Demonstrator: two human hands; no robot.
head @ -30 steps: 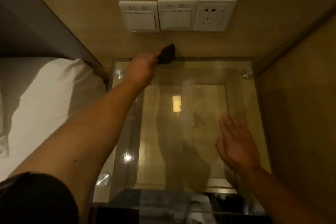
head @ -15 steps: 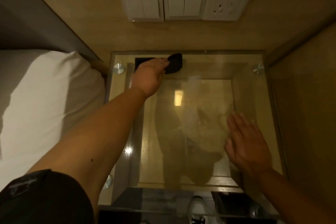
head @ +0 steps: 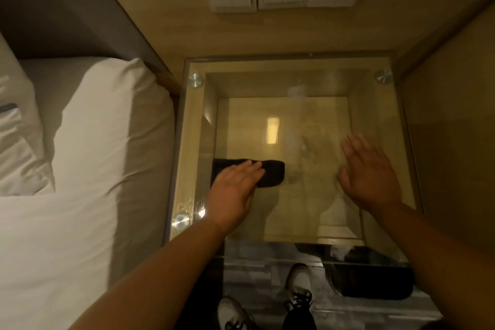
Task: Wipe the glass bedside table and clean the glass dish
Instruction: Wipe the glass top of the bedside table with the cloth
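The black cloth (head: 257, 173) has been dragged from the back-left corner of the glass bedside table (head: 375, 104), under the wall switches, down to the left-front part of the top within the last second. It is pressed flat under the left hand (head: 237, 190), fingers straight, nothing curled round it. A single stroke along the table's left side is judged done; the middle and right strips look still unwiped, with smears visible on the glass near the table's centre.

The right hand (head: 371, 171) is held flat with fingers straight on or just over the right half of the table; contact cannot be told. Nothing is held by it.

The glass dish is not identified on the tabletop; a dark shape under the table's front edge is too unclear to name.

Edges: left of the table the bed (head: 88, 169) lies just beside it, wall panels close the back and right. Open room for strokes is judged to lie rightward across the table and toward its front edge only.
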